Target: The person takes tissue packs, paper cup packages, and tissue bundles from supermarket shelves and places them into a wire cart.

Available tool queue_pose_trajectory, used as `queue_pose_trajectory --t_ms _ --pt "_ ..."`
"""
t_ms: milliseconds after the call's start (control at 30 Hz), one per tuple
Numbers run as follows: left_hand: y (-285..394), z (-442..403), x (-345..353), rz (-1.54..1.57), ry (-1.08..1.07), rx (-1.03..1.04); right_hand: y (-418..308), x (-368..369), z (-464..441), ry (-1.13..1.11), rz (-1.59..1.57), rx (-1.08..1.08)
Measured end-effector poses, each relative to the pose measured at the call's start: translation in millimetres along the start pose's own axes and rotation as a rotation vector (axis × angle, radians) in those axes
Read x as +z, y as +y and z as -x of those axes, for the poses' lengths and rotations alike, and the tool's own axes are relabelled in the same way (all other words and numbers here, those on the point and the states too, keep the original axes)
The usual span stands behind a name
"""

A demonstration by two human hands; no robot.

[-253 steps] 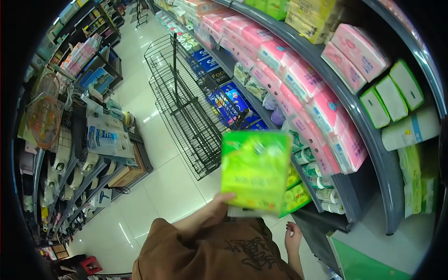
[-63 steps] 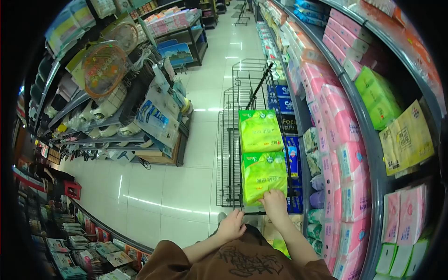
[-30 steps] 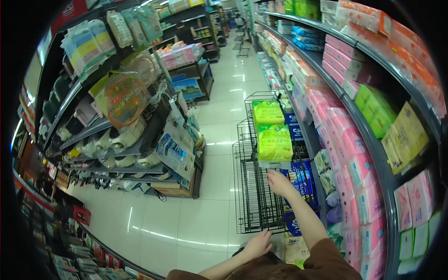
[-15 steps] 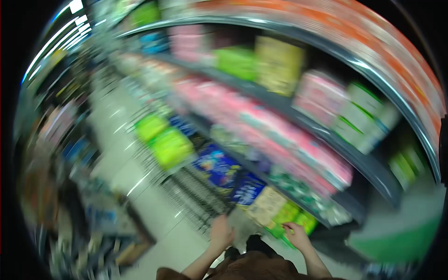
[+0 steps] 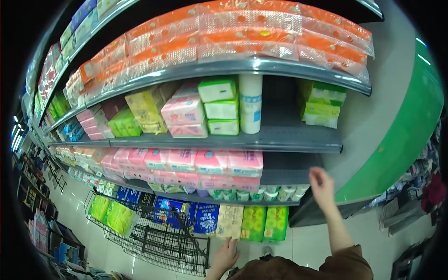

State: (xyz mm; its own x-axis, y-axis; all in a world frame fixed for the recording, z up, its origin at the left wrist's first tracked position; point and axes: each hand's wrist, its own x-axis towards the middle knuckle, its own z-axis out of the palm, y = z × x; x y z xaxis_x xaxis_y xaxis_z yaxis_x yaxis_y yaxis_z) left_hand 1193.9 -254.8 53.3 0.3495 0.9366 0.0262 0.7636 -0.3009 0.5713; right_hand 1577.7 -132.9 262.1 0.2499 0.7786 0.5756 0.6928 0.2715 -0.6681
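My right hand [image 5: 322, 186] is raised in front of the right end of the shelves, holding nothing, its fingers loosely bent and apart. Low at the centre is my left hand [image 5: 226, 254], empty, with its fingers apart, beside the near end of the black wire rack [image 5: 163, 242]. Two green-yellow packs [image 5: 119, 217] lie on the rack's far end. Closest above my left hand stand a beige pack [image 5: 229, 221] and a blue pack [image 5: 206, 218] at floor level. Green packs [image 5: 253, 223] stand to their right.
The grey shelf [image 5: 298, 142] carries tissue packs and a white roll pack [image 5: 250, 105]. Orange packs [image 5: 247, 28] line the shelf above, pink packs [image 5: 205, 161] the one below. A green-and-white curved panel [image 5: 396, 135] rises at the right. Tiled floor [image 5: 317, 252] lies below.
The view has swung right towards the shelves, so the rack and its packs appear lower left. My right hand has risen from low by the floor packs to shelf height.
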Motion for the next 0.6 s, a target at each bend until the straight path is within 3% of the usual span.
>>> queue_pose_trajectory --t_ms 167,233,267,433,600 --pt "28.0 -2.6 35.5 0.013 -0.021 -0.056 67.9 -52.4 -156.5 0.167 -0.475 0.102" --pt "41.2 -3.8 53.2 0.078 -0.002 -0.069 105.7 -62.1 -221.7 0.307 -0.297 0.175" --pt "47.3 -2.8 62.5 0.082 -0.004 -0.092 91.2 -63.8 -235.6 0.322 -0.220 0.204" --pt "64.4 -10.0 101.6 0.069 0.076 -0.141 126.4 -55.8 -261.5 0.207 -0.635 0.237" --pt "66.3 -21.5 123.5 0.059 -0.022 -0.113 119.3 -67.3 -259.5 0.049 -0.720 0.380"
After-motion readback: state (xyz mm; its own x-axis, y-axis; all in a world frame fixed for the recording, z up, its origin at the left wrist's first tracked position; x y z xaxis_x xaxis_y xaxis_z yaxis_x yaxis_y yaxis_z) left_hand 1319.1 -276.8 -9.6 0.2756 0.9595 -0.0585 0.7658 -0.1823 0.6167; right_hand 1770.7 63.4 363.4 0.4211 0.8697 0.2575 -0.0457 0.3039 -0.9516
